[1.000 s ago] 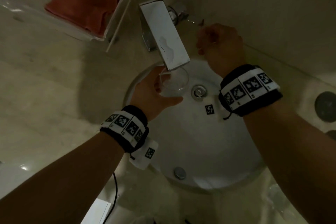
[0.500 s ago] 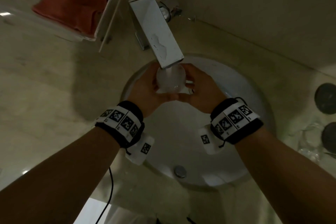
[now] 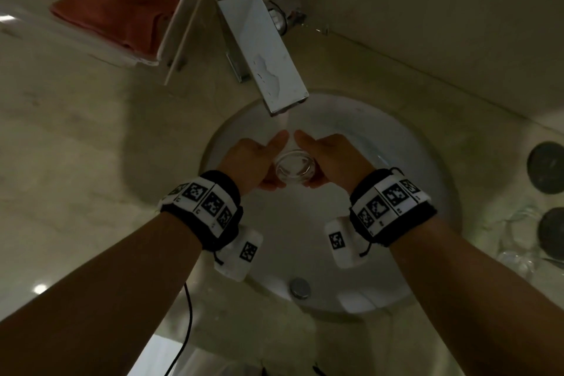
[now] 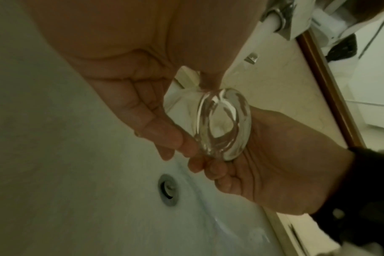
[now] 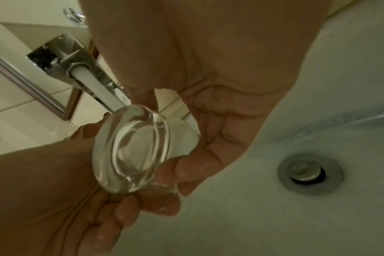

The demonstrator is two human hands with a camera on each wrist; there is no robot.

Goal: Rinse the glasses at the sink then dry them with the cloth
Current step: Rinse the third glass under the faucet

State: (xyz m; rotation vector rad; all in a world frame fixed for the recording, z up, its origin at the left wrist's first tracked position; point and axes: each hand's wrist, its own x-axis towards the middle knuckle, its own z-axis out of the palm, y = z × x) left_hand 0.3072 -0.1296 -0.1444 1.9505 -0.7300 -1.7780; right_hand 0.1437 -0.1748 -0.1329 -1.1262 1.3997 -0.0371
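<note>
Both hands hold one clear glass between them, fingers curled under and around it, thumbs lying along its sides. From the head camera, the left hand and right hand meet over the white round sink, with the glass tilted so its thick base faces the camera. A stream of water falls from the flat chrome tap to the glass's far end, between the two thumb tips. A folded red cloth lies in a clear tray on the counter, up and to the left of the tap. More clear glasses stand on the counter at the right edge, blurred.

From the left wrist camera, the left hand's fingers wrap the glass from one side, and the right hand cups it from the other. The drain sits below in the basin.

From the right wrist camera, the right hand's fingers curl round the glass, the left hand supports it from below, and a white column of water runs from the tap to the glass. The drain lies to the right.
</note>
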